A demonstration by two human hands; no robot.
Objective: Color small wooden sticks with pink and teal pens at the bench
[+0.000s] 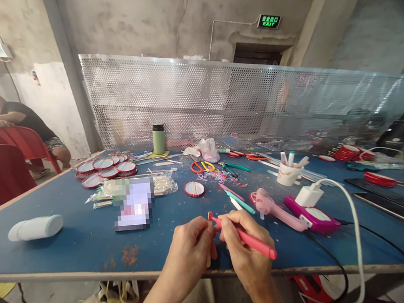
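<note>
My left hand (190, 243) is closed around a thin flat wooden stick (211, 221), whose upper end is coloured red. My right hand (249, 248) grips a pinkish-red marker pen (258, 244) like a writing tool. The marker's tip meets or nearly touches the stick's coloured end; the exact contact is too small to tell. Just beyond the hands lie a teal marker (243, 203) and a round red-rimmed disc (194, 188) with a pale face. To the right of my right hand rests a pink glue gun (280, 214).
Red-rimmed discs (103, 164), packaged sticks (162, 183), a phone (136, 205) and a white bottle (36, 228) occupy the left. Rightward stand a cup of pens (289, 176) and a magenta power strip (314, 216) with cables. A perforated metal screen (183, 97) borders the back. Someone (28, 118) sits far left.
</note>
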